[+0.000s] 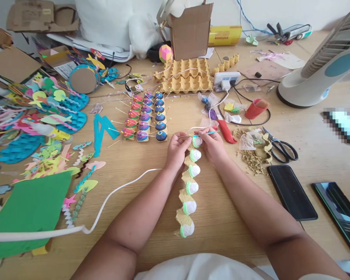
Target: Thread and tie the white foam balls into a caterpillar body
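A strip of egg-carton cups [189, 186], each capped white with a green edge, lies lengthwise on the wooden table [221, 217] in front of me. My left hand [177, 149] pinches the strip's far end from the left, fingers closed. My right hand [210, 144] is closed on a thin turquoise brush or stick [212, 133] whose tip sits at the farthest cup [197, 141]. A white cord [111, 198] runs from near my left hand toward the left edge.
Rows of painted carton bugs [146, 116] with sticks stand just beyond my hands. Foam cutouts [46, 116] and a green sheet [29, 210] crowd the left. Scissors [280, 147], two phones [291, 191], a red cup [255, 109], a fan [326, 62] and egg trays [186, 76] lie right and far.
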`<state>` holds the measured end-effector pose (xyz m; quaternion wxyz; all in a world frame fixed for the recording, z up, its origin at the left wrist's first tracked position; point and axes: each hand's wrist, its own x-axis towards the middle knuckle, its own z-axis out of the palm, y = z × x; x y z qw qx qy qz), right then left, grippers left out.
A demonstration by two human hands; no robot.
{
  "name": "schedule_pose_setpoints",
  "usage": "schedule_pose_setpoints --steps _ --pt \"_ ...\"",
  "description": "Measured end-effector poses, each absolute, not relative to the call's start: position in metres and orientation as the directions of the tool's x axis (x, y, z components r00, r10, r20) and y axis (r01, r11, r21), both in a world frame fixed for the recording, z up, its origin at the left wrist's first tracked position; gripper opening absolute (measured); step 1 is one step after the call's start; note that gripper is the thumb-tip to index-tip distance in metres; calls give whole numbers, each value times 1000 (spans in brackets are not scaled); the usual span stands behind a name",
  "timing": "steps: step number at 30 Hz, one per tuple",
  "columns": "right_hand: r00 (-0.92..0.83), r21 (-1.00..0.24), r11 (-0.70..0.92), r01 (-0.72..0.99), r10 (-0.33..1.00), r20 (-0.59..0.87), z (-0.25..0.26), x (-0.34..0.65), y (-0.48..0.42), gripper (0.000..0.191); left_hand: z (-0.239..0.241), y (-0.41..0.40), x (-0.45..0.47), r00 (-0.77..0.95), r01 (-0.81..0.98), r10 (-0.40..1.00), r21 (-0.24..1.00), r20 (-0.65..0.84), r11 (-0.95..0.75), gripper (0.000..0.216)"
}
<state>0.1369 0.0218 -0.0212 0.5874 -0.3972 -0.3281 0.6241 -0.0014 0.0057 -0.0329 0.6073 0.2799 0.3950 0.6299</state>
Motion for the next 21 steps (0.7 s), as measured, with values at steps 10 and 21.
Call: schedule_pose_setpoints --steps 10,21 --pt "22 -838 -90 -538 992 -121 -22 134 21 49 -31 5 -1 -109 -549 985 835 -133 52 63" --pt "40 -849 -96 -519 990 -136 -21 134 21 55 -32 5 -1 -85 -517 991 855 -108 49 61"
